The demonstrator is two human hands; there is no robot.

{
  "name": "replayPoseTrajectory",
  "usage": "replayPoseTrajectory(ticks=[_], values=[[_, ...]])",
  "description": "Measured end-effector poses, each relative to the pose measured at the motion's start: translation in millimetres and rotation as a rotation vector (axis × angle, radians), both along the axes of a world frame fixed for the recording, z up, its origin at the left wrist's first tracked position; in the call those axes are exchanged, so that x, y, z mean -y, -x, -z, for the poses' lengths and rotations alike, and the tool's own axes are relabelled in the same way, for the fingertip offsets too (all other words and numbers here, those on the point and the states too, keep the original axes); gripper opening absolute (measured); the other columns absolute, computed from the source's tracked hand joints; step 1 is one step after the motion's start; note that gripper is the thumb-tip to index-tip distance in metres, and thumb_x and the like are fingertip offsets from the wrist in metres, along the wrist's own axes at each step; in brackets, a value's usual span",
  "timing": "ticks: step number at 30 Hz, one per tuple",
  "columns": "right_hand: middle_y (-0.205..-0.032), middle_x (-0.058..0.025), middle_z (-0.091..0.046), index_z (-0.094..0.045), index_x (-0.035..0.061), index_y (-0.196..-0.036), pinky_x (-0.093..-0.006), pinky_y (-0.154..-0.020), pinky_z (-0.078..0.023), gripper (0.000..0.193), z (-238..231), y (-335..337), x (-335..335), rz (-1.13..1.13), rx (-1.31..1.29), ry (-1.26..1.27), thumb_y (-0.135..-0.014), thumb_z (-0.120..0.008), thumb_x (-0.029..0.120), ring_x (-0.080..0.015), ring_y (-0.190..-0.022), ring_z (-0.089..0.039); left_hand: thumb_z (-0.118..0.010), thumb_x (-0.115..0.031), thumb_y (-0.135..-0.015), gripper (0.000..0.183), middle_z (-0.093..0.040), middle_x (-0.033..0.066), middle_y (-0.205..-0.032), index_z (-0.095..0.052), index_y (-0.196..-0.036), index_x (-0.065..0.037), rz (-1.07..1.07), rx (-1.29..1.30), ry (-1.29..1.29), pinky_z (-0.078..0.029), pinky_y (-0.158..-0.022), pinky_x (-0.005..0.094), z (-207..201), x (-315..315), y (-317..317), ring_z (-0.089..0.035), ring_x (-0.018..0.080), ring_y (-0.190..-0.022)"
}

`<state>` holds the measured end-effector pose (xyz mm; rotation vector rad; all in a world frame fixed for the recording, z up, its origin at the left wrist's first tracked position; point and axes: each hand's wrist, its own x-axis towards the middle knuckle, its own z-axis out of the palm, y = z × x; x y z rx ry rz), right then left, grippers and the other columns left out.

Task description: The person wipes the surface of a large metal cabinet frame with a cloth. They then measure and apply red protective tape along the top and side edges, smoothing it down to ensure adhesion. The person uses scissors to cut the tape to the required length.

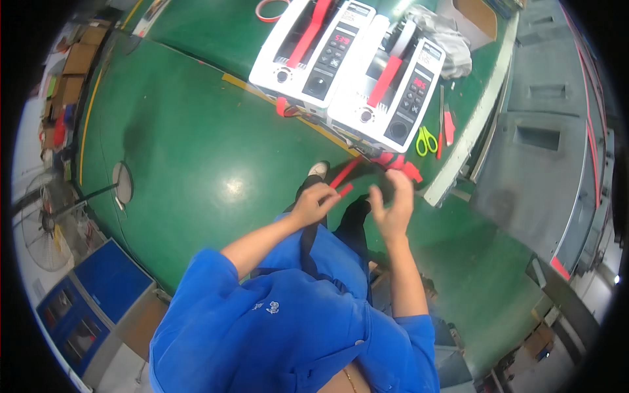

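My left hand is closed, thumb and fingers pinching a short red tape strip. Another red strip slants between this hand and the right-hand machine. My right hand is raised below the bench corner with fingers apart and nothing visible in it. Two white tape dispensers stand side by side, the left dispenser slightly farther away. Both have red tape bands on top and lit red displays. Bunched red tape pieces hang at the front of the right dispenser, just beyond my right hand.
Yellow-green scissors and a long red-handled tool lie right of the dispensers. A crumpled grey bag and an open cardboard box sit behind. Grey metal cabinets line the right. A fan stands far left.
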<state>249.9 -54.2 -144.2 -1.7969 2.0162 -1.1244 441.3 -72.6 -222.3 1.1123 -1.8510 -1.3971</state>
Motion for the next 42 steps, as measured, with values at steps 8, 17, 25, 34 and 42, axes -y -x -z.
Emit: replayPoseTrajectory(ticks=[8,17,25,34,42], values=[[-0.082,-0.0075,-0.053,-0.058,0.0057,-0.082,-0.0333,-0.064,-0.042,0.012,-36,-3,-58,-0.073,-0.077,-0.305,-0.074,-0.063,0.013,-0.0240,-0.075,-0.053,-0.062,-0.002,-0.075,0.012,-0.060,0.0115,-0.084,-0.060,-0.087,-0.001,0.509,-0.205,0.142,-0.046,-0.064,0.0314,-48,23,40,-0.058,0.0248,-0.074],[-0.078,-0.0104,-0.056,-0.062,0.0032,-0.089,-0.0336,-0.063,-0.046,0.014,-133,84,-137,0.328,-0.001,-0.206,-0.075,-0.060,0.005,-0.0252,-0.073,-0.057,-0.064,-0.010,-0.078,0.023,-0.064,0.0108,-0.080,-0.062,-0.099,0.000,0.948,-0.114,-0.033,-0.048,-0.062,0.0283,-107,44,126,-0.063,0.0167,-0.069],[-0.079,-0.0094,-0.063,-0.058,-0.0015,-0.092,-0.0250,-0.067,-0.048,0.016,-187,175,-213,0.668,0.355,0.010,-0.077,-0.063,0.003,-0.0137,-0.072,-0.061,-0.065,-0.010,-0.075,0.013,-0.063,0.0101,-0.076,-0.064,-0.086,-0.004,0.958,0.017,0.482,-0.046,-0.064,0.0324,-212,96,237,-0.061,0.0244,-0.070],[-0.078,-0.0039,-0.057,-0.054,-0.0011,-0.085,-0.0220,-0.064,-0.044,0.008,-208,233,-208,0.551,0.466,0.187,-0.083,-0.059,0.005,-0.0098,-0.068,-0.053,-0.067,-0.009,-0.075,0.011,-0.063,0.0050,-0.075,-0.066,-0.084,-0.004,0.871,-0.047,0.698,-0.045,-0.064,0.0257,-312,160,338,-0.057,0.0145,-0.069],[-0.078,-0.0022,-0.053,-0.056,-0.0003,-0.091,-0.0203,-0.059,-0.042,0.008,-232,246,-169,0.639,0.578,0.246,-0.084,-0.056,0.003,-0.0072,-0.066,-0.050,-0.067,-0.012,-0.077,0.011,-0.059,-0.0015,-0.071,-0.065,-0.084,-0.003,0.785,-0.236,0.149,-0.042,-0.054,0.0197,-331,204,406,-0.052,0.0042,-0.062]])
